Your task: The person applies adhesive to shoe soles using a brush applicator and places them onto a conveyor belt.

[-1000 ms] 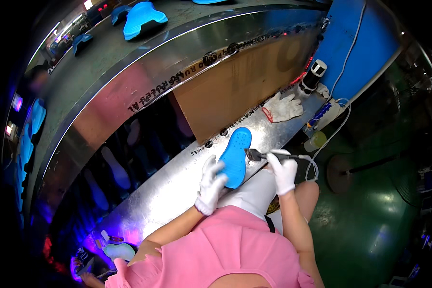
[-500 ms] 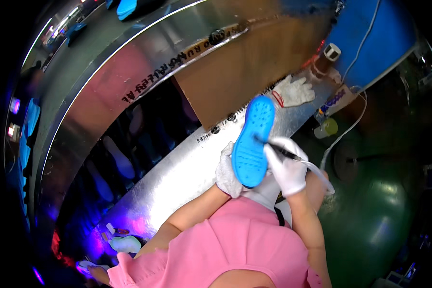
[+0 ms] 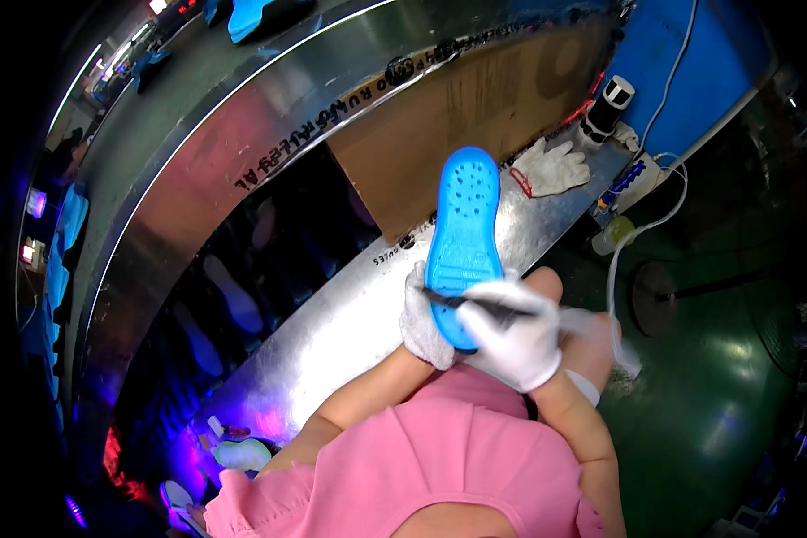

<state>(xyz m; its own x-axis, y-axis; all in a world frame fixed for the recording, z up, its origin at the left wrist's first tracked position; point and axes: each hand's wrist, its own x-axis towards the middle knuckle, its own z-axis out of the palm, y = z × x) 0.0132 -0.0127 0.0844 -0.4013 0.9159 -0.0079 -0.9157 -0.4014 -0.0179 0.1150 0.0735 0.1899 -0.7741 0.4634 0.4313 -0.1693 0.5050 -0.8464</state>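
Observation:
A blue shoe sole [image 3: 468, 242], with small holes near its far end and raised ribs toward the middle, is held up lengthwise before me. My left hand [image 3: 424, 325], in a white glove, grips its near left edge. In my white-gloved right hand [image 3: 517, 342] is a black pen-like tool [image 3: 444, 299], blurred by motion, lying across the lower part of the sole. Whether its tip touches the sole I cannot tell. A pale flexible tube [image 3: 620, 345] trails off to the right of that hand.
The metal bench [image 3: 332, 327] carries a loose white glove [image 3: 554, 170] and a black bottle with a white top [image 3: 611, 103]. Brown cardboard [image 3: 475, 117] stands behind. More soles [image 3: 231, 291] sit in the dark rack at left. A white cable [image 3: 681, 85] hangs over the blue panel.
The blue sole has turned more upright and shifted slightly left. My right hand has moved left and nearer to me, carrying the black tool from the sole's middle to its lower part.

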